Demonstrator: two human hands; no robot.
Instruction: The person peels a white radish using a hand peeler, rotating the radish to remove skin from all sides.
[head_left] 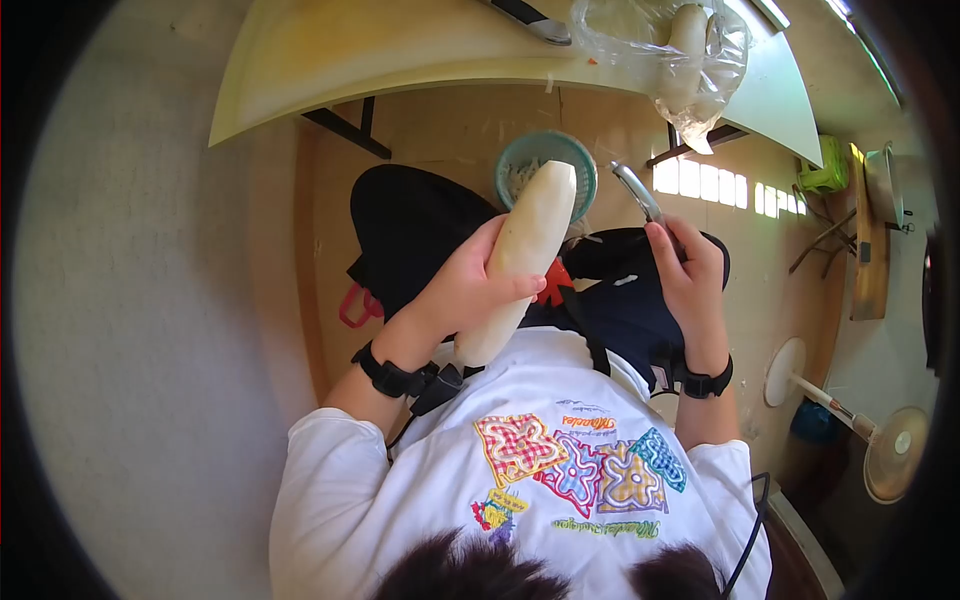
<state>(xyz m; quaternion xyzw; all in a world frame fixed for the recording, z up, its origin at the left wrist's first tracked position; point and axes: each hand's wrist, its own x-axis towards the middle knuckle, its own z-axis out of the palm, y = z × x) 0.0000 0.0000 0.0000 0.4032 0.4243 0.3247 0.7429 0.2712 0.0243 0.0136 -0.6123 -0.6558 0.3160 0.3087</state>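
My left hand (468, 282) is wrapped round a long white daikon radish (536, 225), which slants up and away over my lap. In my right hand (694, 270) is a silver peeler (637, 190), held by its handle to the right of the radish and apart from it. Beyond the radish, a light-blue basket (505, 158) stands on the floor between my knees, with pale peelings inside. The radish hides part of the basket.
A pale table (420, 75) spans the front, bearing a knife (530, 20) and a clear plastic bag (640, 30) with more white radishes, hanging over its edge. On the right are a fan (897, 452) and a green container (823, 178). A wall (150, 300) rises on the left.
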